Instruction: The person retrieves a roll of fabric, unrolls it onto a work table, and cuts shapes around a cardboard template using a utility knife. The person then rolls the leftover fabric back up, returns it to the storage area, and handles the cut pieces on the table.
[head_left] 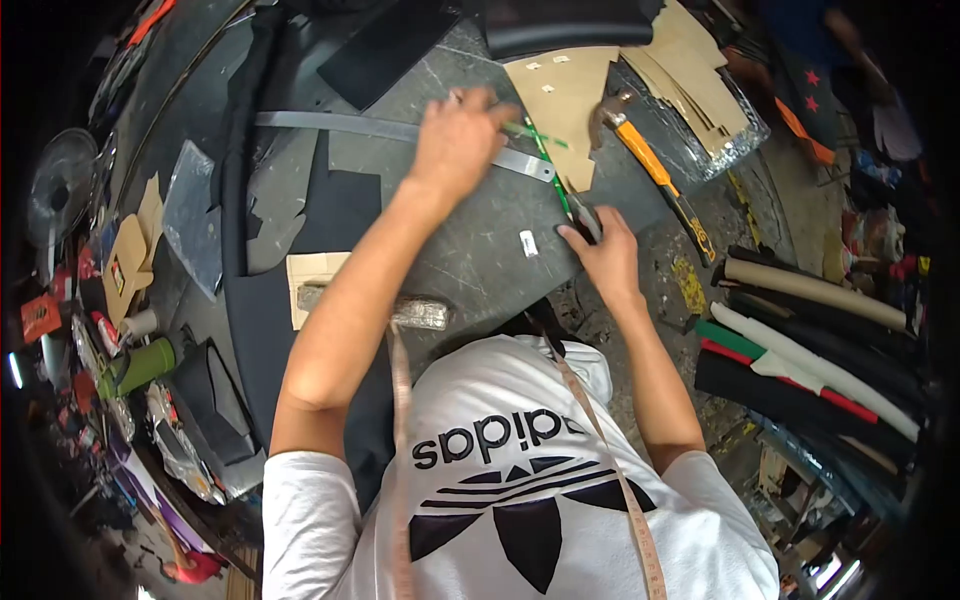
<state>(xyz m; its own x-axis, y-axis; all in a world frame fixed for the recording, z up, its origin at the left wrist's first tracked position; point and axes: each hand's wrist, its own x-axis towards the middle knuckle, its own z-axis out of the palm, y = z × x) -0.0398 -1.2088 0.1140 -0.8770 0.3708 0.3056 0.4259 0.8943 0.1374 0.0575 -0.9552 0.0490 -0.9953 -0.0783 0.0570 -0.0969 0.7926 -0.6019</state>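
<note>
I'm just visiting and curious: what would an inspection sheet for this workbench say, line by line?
Surface: dark worktop, scratched.
Job's things: metal ruler, thin green stick, dark tool of unclear kind.
Clutter: orange-handled hammer, tan template, small white piece, silvery block.
Hands: left hand blurred, over the ruler, grip unclear; right hand closed on the dark tool.
Cables: nothing seen for certain.
Surroundings: fan on the picture's left, rolls of material on its right.
</note>
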